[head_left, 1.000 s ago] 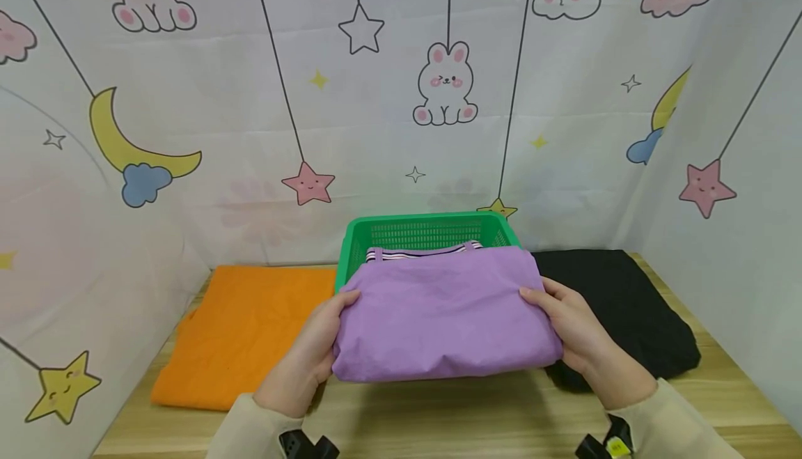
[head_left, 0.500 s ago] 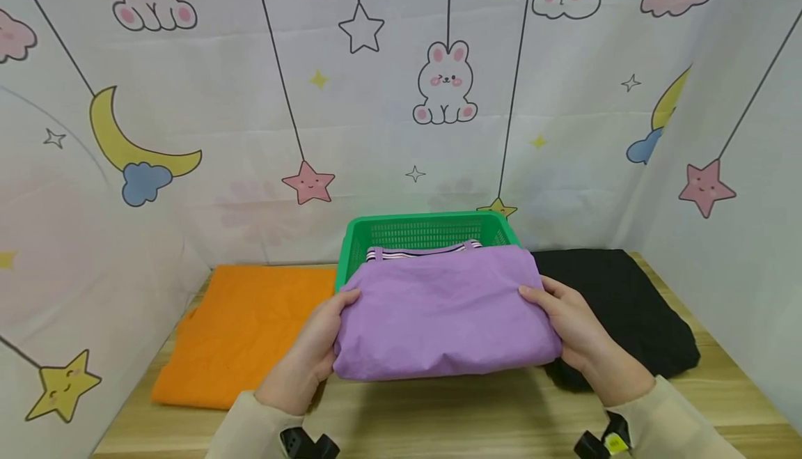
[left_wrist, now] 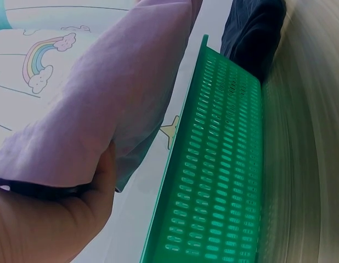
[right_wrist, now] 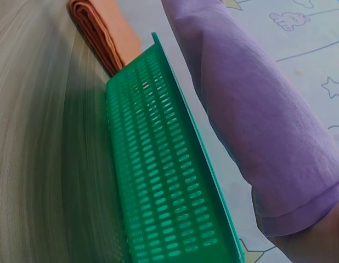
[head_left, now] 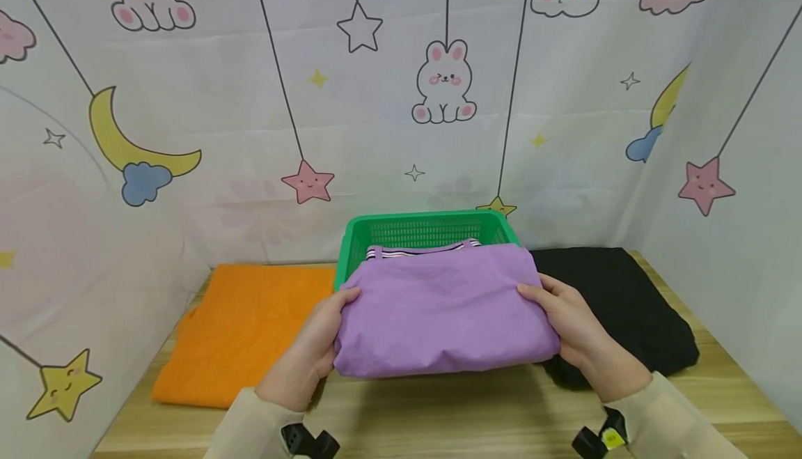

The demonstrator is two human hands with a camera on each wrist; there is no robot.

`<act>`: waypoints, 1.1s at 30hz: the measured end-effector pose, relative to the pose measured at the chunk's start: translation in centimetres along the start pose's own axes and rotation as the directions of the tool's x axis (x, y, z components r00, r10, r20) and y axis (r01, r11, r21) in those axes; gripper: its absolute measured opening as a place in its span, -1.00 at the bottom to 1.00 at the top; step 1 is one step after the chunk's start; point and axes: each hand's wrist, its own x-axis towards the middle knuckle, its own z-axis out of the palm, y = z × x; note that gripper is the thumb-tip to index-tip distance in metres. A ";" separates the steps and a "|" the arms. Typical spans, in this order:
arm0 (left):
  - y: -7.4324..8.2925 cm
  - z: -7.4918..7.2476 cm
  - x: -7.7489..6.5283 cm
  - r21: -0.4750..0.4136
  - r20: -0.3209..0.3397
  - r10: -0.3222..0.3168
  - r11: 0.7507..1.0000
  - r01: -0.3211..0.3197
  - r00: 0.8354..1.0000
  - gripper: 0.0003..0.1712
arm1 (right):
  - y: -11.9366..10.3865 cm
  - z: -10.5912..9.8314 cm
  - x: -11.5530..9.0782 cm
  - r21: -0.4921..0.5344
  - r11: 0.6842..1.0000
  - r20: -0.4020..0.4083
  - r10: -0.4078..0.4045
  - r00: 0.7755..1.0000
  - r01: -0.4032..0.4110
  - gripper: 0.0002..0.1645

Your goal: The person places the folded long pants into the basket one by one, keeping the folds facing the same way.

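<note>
A folded purple cloth (head_left: 441, 313), with a striped edge and straps showing at its far side, is held up off the table in both hands. My left hand (head_left: 307, 347) grips its left end, thumb on top. At the right end my right hand (head_left: 576, 327) grips it the same way; its other fingers are hidden behind the cloth. Behind the cloth stands a green plastic basket (head_left: 432, 219), its near part covered in the head view. Both wrist views show the basket's slotted side wall (left_wrist: 213, 181) beside and below the cloth.
An orange folded cloth (head_left: 244, 333) lies on the wooden table (head_left: 438, 417) left of the basket. To the right lies a black folded cloth (head_left: 617, 313). A white printed curtain (head_left: 376, 131) encloses the back and sides.
Almost nothing differs. The purple cloth's right end and the right hand have drifted very slightly up and left.
</note>
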 end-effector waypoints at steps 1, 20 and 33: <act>0.0 0.0 0.0 0.001 0.000 0.001 1.000 -0.001 1.000 -0.34 | 0.0 0.0 0.0 0.000 1.000 -0.002 0.001 1.000 -0.001 -0.19; 0.2 -0.1 0.4 0.013 -0.007 -0.004 1.000 0.004 1.000 -0.35 | -0.3 0.0 0.4 -0.023 1.000 -0.010 -0.003 1.000 0.003 -0.17; 0.2 -0.1 0.9 0.011 -0.007 0.003 1.000 -0.003 1.000 -0.36 | -0.3 -0.1 0.8 -0.027 1.000 -0.015 0.001 1.000 -0.002 -0.17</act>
